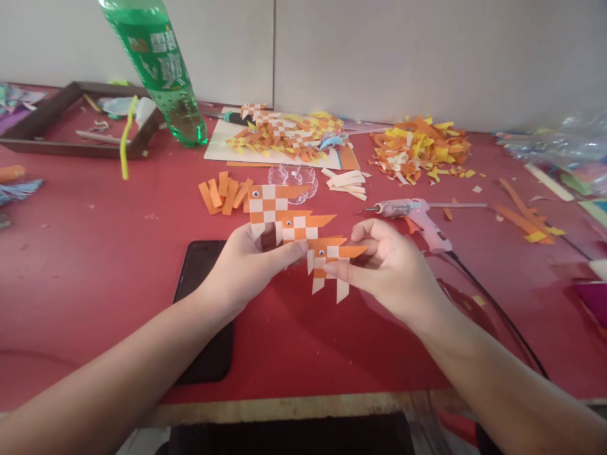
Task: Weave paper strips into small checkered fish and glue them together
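Note:
Between my hands is a row of woven paper fish (298,229) in orange and white checks, overlapping in a slanting line. Each shows a small googly eye and pointed strip ends. My left hand (258,256) is closed on the upper and middle fish, its thumb pressed on the front. The lowest fish at the right end is pinched by my right hand (379,259), with the thumb in front and the fingers partly hidden behind. Just behind the fish lie short orange paper strips (225,193) and a clear flower-shaped plastic dish (296,180).
A pink glue gun (417,218) lies right, its cord trailing to the front. A black phone (208,341) is under my left forearm. Behind are a green bottle (161,76), a dark frame (71,148), a paper scrap pile (422,148), more woven fish (289,136) and white strips (346,182).

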`<state>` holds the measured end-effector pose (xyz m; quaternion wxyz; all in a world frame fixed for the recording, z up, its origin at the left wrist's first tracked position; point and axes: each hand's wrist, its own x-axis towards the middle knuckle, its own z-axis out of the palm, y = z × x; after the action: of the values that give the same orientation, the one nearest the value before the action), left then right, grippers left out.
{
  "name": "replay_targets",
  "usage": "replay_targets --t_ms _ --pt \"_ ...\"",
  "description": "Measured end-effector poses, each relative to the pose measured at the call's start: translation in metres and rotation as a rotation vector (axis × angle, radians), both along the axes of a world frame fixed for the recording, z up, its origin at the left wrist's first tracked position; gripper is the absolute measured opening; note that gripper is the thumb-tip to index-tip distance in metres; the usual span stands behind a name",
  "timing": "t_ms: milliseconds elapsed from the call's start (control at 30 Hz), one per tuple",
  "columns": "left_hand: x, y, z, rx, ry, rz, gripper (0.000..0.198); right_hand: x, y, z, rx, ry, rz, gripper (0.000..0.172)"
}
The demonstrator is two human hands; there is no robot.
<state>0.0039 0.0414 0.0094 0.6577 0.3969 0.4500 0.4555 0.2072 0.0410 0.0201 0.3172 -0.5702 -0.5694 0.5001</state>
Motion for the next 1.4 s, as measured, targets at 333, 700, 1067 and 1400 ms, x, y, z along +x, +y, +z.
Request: replay_targets --t_ms 333,700,1067,1400 --pt "0.000 0.001 0.003 0.021 -0.002 -0.064 0.011 0.001 0.001 -0.001 0.011 -0.048 -0.004 0.049" --pt "0.001 0.000 0.007 0.047 0.052 -0.073 0.019 -0.003 -0.003 0.003 0.019 -0.001 0.013 0.049" --pt "0.004 0.000 0.011 0.079 0.023 -0.127 0.018 -0.002 -0.006 0.004 0.048 0.184 0.083 0.025" --pt "0.004 -0.002 0.014 0.145 0.015 -0.157 0.018 -0.004 -0.009 0.004 0.132 0.063 0.055 0.017"
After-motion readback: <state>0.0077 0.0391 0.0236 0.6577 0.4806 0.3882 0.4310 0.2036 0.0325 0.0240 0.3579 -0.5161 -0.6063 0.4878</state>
